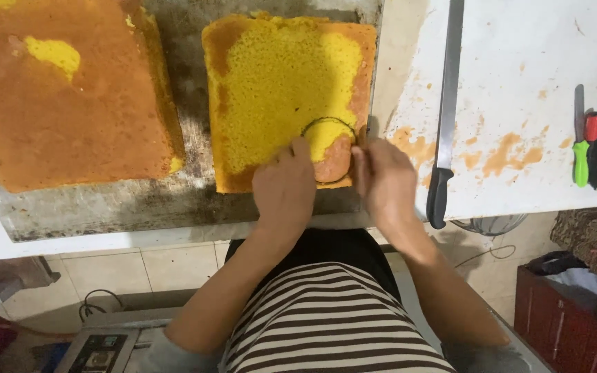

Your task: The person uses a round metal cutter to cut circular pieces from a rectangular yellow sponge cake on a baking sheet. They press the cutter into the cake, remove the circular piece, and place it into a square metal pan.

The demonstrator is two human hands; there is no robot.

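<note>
2 sponge slabs lie on a baking tray [105,207]: whole slab [63,90] left, trimmed slab [278,76] right. A ring cutter [329,148] sits on the trimmed slab's near right corner, between left hand [285,190] and right hand [385,183]. A long knife [446,117] lies right of the tray.

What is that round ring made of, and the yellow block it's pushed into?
The ring looks like thin, dark metal: a narrow, stiff hoop, though it's too small to be sure. Both the left hand and the right hand press on it. The yellow block looks like sponge cake: soft, full of tiny holes, with browned crust patches.
</note>
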